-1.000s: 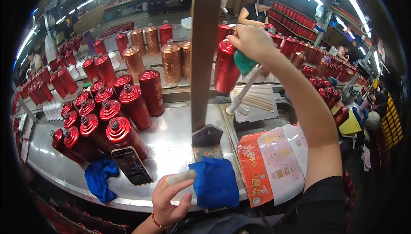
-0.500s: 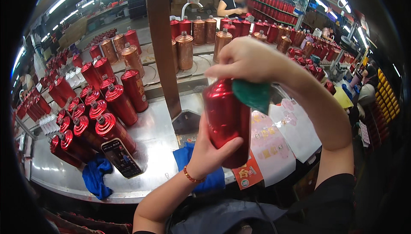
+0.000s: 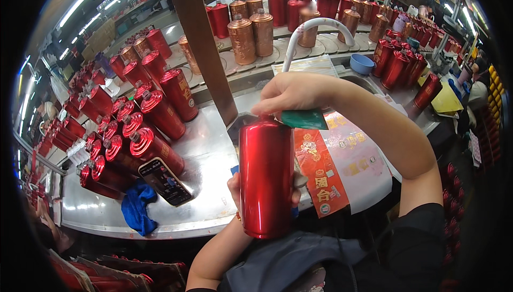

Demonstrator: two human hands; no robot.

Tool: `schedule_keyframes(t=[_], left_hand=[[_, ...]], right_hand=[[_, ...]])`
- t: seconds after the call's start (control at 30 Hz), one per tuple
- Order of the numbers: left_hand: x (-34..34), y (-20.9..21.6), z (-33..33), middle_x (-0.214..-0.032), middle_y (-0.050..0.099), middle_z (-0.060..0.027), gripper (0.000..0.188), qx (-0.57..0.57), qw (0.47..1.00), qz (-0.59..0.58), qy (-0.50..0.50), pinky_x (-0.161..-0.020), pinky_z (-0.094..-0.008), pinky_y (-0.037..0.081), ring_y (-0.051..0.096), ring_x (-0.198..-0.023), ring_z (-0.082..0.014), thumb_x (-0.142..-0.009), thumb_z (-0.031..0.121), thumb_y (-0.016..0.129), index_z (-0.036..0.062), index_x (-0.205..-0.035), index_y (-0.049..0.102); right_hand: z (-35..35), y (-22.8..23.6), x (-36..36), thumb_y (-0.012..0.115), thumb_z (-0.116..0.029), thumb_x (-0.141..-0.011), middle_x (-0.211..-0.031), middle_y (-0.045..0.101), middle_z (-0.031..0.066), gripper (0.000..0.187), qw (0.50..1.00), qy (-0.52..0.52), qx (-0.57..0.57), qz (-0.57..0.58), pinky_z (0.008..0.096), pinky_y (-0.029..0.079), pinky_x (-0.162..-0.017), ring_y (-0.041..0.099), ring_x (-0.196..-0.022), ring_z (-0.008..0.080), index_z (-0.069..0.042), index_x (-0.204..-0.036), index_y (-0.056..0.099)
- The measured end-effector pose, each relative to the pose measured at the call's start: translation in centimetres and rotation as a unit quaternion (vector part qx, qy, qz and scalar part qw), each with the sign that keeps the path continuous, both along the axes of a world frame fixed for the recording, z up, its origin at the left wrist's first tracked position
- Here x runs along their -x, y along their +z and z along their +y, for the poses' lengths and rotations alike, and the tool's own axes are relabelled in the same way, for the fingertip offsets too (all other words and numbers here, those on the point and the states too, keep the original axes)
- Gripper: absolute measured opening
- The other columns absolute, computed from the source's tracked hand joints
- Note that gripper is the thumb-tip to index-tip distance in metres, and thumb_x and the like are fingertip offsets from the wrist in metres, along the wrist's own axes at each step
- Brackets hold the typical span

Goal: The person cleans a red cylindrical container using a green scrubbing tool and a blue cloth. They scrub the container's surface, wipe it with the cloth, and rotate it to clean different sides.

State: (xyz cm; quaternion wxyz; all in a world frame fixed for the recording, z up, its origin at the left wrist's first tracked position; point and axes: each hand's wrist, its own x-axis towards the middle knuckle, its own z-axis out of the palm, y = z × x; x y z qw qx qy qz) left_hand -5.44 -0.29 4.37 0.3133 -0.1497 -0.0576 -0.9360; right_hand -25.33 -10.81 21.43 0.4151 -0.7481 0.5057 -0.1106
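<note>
Left grip (image 3: 238,188) around red bottle (image 3: 265,177), mostly hidden behind it; right grip (image 3: 291,94) pinching green cloth (image 3: 303,119) at its top

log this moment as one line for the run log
left hand: holds red bottle upright from behind | right hand: on bottle top, pinching green cloth | steel table: phone, blue rag, red label strip

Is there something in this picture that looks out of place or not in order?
Yes: a phone lies among red bottles lying on their sides on the steel table, and a blue cloth is crumpled at the table's edge.
</note>
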Motion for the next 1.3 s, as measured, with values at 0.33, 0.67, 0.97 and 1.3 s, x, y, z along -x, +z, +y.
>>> schedule_keyframes(t=[0.33,0.67,0.97,1.3], left_hand=[[-0.9,-0.2,-0.5,-0.131,0.057,-0.0342,0.094,-0.012,0.999,0.022,-0.039,-0.084,-0.0519,0.059,0.069,-0.096,-0.0512,-0.096,0.061,0.054,-0.0058,-0.155,0.025],[-0.6,-0.7,-1.5,-0.113,0.061,-0.0413,0.083,0.019,0.999,0.008,-0.031,-0.072,-0.0464,0.062,0.071,-0.081,-0.0511,-0.101,0.056,0.040,-0.0125,-0.147,0.034],[-0.5,-1.7,-1.6,-0.110,0.061,-0.0379,0.094,0.027,0.999,0.011,-0.024,-0.068,-0.0443,0.061,0.071,-0.080,-0.0473,-0.096,0.062,0.051,-0.0124,-0.149,0.031],[-2.6,-1.1,0.1,-0.097,0.065,-0.0311,0.112,0.023,0.999,-0.023,-0.031,-0.061,-0.0442,0.059,0.069,-0.073,-0.0408,-0.087,0.071,0.065,-0.0125,-0.151,0.027]], right_hand=[[-0.4,-2.0,-0.1,0.070,-0.045,-0.098,-0.076,0.066,0.0015,0.045,0.996,-0.017,-0.028,-0.083,0.0243,0.048,-0.063,0.061,-0.069,0.0084,0.000,-0.091,0.073],[-0.9,-3.8,-0.3,0.073,-0.049,-0.095,-0.078,0.067,0.0011,0.049,0.994,-0.052,-0.028,-0.088,0.0263,0.047,-0.064,0.058,-0.068,0.0086,0.000,-0.094,0.076],[0.0,-5.5,0.0,0.059,-0.047,-0.106,-0.065,0.061,-0.0022,0.044,0.952,-0.092,-0.128,-0.262,0.0193,0.039,-0.041,0.050,-0.045,0.0041,-0.007,-0.087,0.064],[3.2,-6.6,-0.3,0.062,-0.029,-0.106,-0.082,0.061,-0.0027,0.038,0.900,-0.054,-0.183,-0.391,0.0156,0.043,-0.053,0.053,-0.061,0.0012,-0.001,-0.132,0.067]])
